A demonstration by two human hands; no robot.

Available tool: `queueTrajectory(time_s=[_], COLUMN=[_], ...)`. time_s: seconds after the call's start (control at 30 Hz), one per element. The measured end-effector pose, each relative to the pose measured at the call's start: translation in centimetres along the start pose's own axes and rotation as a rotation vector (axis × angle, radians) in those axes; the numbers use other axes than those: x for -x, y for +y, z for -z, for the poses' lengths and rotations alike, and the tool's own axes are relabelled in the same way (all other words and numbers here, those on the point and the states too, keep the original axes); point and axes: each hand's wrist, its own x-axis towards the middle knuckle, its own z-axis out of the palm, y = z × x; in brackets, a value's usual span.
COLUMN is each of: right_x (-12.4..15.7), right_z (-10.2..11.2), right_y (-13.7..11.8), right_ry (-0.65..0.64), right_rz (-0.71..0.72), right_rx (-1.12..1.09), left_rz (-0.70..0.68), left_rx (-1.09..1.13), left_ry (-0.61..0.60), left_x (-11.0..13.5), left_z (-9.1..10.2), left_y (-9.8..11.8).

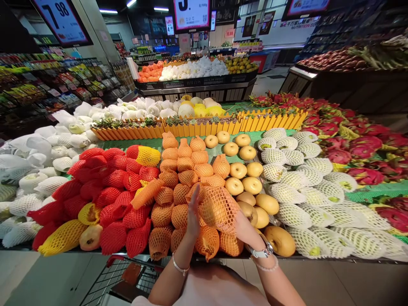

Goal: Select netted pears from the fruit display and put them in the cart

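Note:
An orange foam fruit net is stretched over my right hand, reaching down close to the wrist. The mesh covers my right fingers, and whether a fruit is inside with them is hard to make out. My left hand is upright against the left side of this net, its fingers straight and seen edge-on. Round fruits in orange foam nets lie in rows around both hands. Bare yellow-brown pears sit just to the right, including a large one by my right wrist.
Red-netted fruits lie to the left and white-netted fruits to the right. Dragon fruits are farther right. A small yellow fence crosses the display behind. Below the front edge stands a shopping cart.

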Motion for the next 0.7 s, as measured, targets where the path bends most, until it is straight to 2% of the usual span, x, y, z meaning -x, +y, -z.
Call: queueTrajectory(time_s=[0.1, 0.17, 0.33, 0.43, 0.57, 0.63, 0.7], right_x=[-0.2, -0.4, -0.9, -1.3, -1.9, -2.3, -2.8], right_z=[0.1, 0.2, 0.5, 0.7, 0.7, 0.4, -0.2], right_y=[-0.1, -0.5, -1.9, -2.7, -3.4, -3.7, -4.0], right_ry=[-0.010, -0.032, -0.102, -0.166, -0.233, -0.239, -0.217], right_rz=[0.020, 0.022, 0.015, 0.015, 0.057, 0.063, 0.042], right_rx=[-0.003, 0.006, 0.030, 0.047, 0.016, -0.014, -0.050], left_rz=[-0.001, 0.050, 0.239, 0.202, 0.015, 0.014, 0.072], left_rx=[0.115, 0.165, 0.268, 0.190, 0.041, 0.038, 0.076], left_ry=[0.313, 0.381, 0.193, 0.147, 0.225, 0.287, 0.345], left_x=[-0.4, -0.4, 1.2, 2.4, 2.7, 2.3, 1.6], left_z=[0.1, 0.1, -1.0, -1.6, -1.5, -1.2, -1.0], left_y=[-0.5, -0.2, 0.7, 0.8, 0.7, 0.5, 0.0])
